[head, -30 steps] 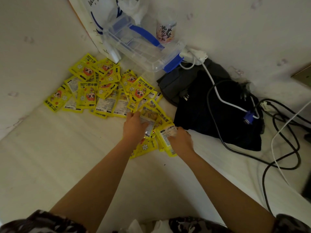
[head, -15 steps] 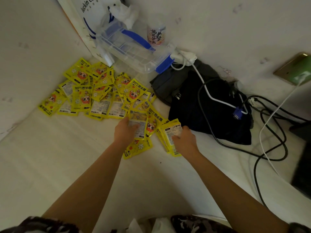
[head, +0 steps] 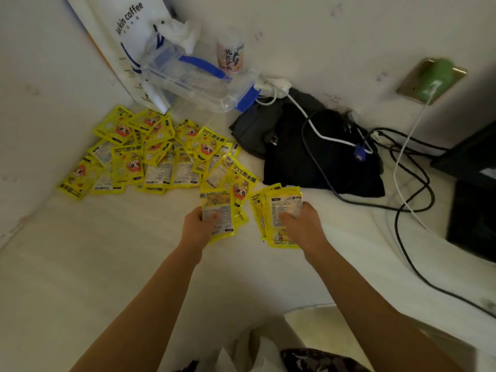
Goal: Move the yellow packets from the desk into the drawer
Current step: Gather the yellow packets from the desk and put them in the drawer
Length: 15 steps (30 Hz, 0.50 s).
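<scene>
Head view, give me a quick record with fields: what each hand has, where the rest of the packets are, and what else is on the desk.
left hand: grips a small packet bunch
right hand: grips a fanned packet stack
loose packets: spread on the desk, toward the far left corner
drawer: not in view
behind pile: clear box, paper bag, bottle
right of pile: dark cloth crossed by cables

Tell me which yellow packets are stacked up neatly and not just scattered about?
The stack of packets under the right hand, nearest the black bag. They overlap in one bundle, printed backs up, while the other packets lie strewn toward the corner.
</scene>
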### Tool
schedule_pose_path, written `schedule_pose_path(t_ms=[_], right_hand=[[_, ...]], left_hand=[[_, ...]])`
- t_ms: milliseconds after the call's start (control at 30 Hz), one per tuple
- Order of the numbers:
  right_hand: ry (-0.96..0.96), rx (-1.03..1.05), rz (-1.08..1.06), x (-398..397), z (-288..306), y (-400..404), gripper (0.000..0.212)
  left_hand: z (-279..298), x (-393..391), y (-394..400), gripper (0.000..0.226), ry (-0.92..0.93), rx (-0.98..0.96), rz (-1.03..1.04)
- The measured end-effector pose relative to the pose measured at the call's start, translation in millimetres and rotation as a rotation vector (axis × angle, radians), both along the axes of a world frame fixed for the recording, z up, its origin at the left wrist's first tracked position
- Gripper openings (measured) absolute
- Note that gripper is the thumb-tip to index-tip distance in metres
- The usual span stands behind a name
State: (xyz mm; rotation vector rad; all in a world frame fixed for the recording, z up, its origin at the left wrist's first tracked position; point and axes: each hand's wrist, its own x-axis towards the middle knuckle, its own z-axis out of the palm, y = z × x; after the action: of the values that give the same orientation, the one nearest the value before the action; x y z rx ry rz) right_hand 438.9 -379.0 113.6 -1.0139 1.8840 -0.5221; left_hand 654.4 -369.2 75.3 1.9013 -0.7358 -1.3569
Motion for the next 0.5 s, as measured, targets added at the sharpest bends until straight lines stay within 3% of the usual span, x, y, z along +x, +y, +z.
schedule_pose_path(t_ms=[233, 500], right_hand=[[-0.054, 0.007, -0.174, 2.2, 8.1, 72.3, 0.035], [-0.033, -0.033, -0.425, -41.3, 15.1, 168.3, 0.036]], left_hand=[[8.4, -19.7, 53.5, 0.015, 0.168, -0.03, -0.215], [16.3, -73.8, 109.0, 0.017, 0.118, -0.046, -0.411]])
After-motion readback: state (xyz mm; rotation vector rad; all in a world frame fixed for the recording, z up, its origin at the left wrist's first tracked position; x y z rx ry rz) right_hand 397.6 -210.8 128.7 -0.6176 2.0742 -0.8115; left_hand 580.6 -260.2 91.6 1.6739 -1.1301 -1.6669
